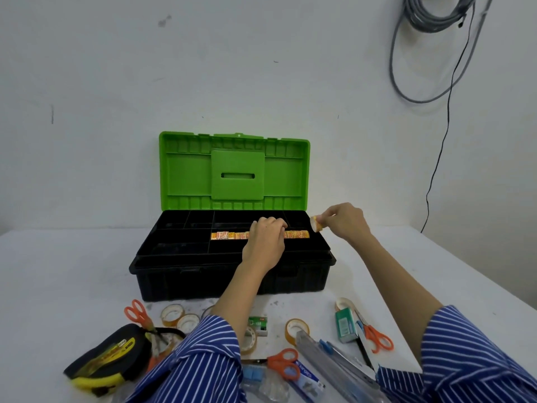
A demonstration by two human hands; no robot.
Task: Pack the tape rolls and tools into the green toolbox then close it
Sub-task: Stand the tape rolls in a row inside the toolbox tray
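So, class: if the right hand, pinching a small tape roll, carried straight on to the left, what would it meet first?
Probably the left hand, resting on the row of tape rolls in the toolbox; the right hand may pass above, as depth is unclear.

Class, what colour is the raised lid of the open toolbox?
Bright green lid, above a black toolbox base; the head view shows it clearly.

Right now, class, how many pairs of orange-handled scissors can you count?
3: one pair left by the pouch, one bottom centre, one right by the green box. More may be hidden.

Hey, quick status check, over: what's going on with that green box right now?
Left hand on tape row in tray. Right hand pinches small tape roll. Toolbox open. Nothing blocking.
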